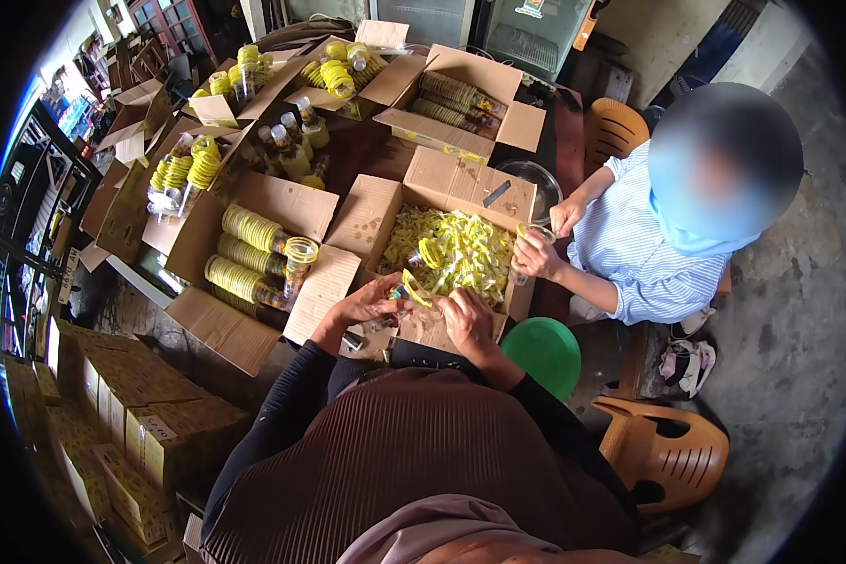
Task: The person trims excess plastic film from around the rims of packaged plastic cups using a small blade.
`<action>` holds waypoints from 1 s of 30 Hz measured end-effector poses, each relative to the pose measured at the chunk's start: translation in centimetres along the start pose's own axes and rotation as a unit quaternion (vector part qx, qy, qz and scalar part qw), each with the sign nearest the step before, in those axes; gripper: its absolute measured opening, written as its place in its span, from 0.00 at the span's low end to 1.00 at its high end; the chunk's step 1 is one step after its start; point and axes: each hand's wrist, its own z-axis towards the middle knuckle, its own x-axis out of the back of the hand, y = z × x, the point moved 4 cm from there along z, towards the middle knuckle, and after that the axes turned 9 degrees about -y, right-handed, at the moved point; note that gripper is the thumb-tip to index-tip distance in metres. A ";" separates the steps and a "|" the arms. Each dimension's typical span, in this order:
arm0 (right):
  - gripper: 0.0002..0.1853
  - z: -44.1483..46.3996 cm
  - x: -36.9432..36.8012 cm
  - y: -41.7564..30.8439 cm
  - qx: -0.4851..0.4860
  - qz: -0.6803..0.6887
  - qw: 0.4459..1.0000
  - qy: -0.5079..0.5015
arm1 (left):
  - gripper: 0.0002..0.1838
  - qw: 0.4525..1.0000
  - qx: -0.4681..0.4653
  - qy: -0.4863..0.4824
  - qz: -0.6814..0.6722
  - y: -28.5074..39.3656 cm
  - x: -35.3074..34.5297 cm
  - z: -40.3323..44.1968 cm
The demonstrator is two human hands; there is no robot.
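Observation:
My left hand [371, 299] is wrapped round a clear plastic cup with a yellow rim [416, 289], tilted over the near side of an open cardboard box. Close to that rim, my right hand [468, 321] is closed in a pinch; what is between its fingers is too small to make out. Crumpled yellow-and-white strips [461, 246] fill the box [364, 214], and a few yellow rings [430, 252] lie among them. Clear plastic [425, 326] shows below my hands.
On the right, a person [649, 226] in a striped shirt handles a similar cup. Open boxes to the left hold stacked yellow-rimmed cups [249, 246]. Bottles [287, 150] stand behind. A green round lid or basin [542, 357] and an orange chair [663, 456] are at my right.

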 end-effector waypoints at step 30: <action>0.05 0.5 -0.9 2.2 -0.050 0.092 0.994 -0.001 | 0.50 0.967 0.050 0.099 0.229 -2.7 0.0 0.9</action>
